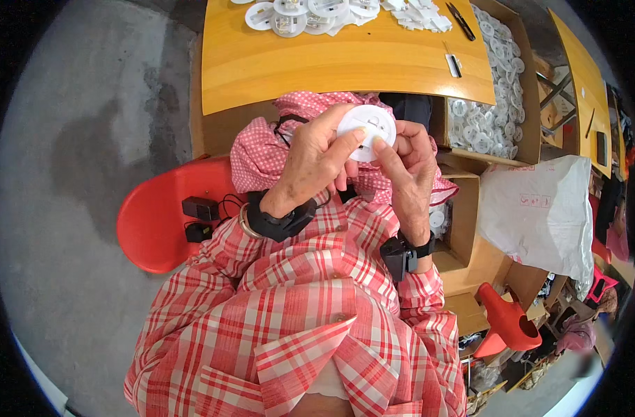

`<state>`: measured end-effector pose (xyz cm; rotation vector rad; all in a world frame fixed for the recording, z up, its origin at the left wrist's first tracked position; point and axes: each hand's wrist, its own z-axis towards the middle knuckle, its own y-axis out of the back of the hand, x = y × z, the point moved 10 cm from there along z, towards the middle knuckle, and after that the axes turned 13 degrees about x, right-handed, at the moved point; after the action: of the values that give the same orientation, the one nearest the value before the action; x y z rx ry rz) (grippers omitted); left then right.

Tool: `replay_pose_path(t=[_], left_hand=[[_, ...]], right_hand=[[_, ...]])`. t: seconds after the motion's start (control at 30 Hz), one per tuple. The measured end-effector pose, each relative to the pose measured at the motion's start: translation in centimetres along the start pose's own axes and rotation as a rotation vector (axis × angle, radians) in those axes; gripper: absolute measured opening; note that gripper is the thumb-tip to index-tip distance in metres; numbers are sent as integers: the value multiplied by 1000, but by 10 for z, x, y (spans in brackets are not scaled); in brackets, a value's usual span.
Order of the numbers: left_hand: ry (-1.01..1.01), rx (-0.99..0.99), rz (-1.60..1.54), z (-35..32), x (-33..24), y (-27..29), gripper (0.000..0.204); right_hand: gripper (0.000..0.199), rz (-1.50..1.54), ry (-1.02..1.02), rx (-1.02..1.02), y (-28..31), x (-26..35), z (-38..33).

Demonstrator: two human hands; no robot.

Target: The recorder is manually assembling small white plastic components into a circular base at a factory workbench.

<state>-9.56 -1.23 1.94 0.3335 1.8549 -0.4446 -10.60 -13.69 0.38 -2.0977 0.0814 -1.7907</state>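
Observation:
Both hands hold one round white plastic disc (364,117) above my lap, just short of the table's near edge. My left hand (320,147) grips its left side, with the thumb pressed on the face. From the other side my right hand (408,158) pinches the lower right rim, its thumb also on the face. The disc's upper part shows a small slot or clip and tiny dark details, too small to name. My fingers behind the disc are mostly hidden.
The wooden table (317,66) bears a heap of white discs (290,22), small white pieces (422,15) and a black pen-like tool (460,21). To the right stand a carton of white discs (495,90) and a white sack (536,208). Beneath me is a red seat (151,222).

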Motion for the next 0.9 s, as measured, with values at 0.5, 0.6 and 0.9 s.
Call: replay_pose_path(t=[0.5, 0.6, 0.9], left_hand=[[-410, -89, 513, -17, -45, -16, 32], [-475, -88, 563, -21, -51, -19, 32], [-323, -47, 376, -14, -32, -13, 39]], right_hand=[[26, 130, 123, 68, 1, 9, -5], [25, 118, 147, 71, 2, 9, -5], [29, -198, 236, -5, 8, 20, -16]])
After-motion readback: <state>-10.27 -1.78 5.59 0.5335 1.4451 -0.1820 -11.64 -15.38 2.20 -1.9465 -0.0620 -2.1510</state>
